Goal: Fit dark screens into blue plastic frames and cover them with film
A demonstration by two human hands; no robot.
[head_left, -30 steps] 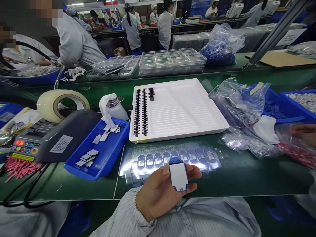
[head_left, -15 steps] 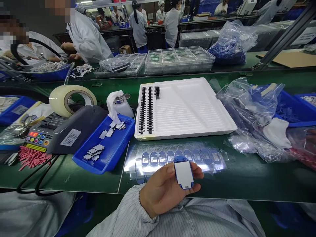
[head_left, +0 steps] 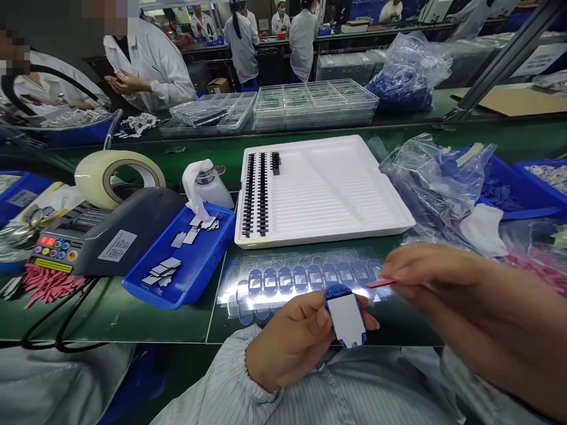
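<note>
Near the front edge of the green table, my left hand (head_left: 295, 339) grips a small blue frame with a white panel (head_left: 346, 319) by its sides. My right hand (head_left: 460, 301) has come in at the right, its thumb and fingertips pinching a thin pink strip (head_left: 380, 284). The strip's tip is just right of and above the blue frame, apart from it. Behind both hands lies a clear sheet with oval blue-edged pieces (head_left: 285, 279). The white foam tray (head_left: 332, 195) beyond it holds rows of black parts (head_left: 263, 195) at its left.
To the left are a blue bin (head_left: 177, 265) with white pieces, a tape roll (head_left: 119, 177), a grey dispenser (head_left: 133, 230), pink strips (head_left: 46, 283) and a white bottle (head_left: 212, 188). Plastic bags (head_left: 434, 177) and blue bins lie right. A co-worker (head_left: 150, 65) stands back left.
My right hand has entered from the right with a pink strip. My left hand and the blue frame have shifted slightly, and the frame is more tilted. The whole view has moved a little.
</note>
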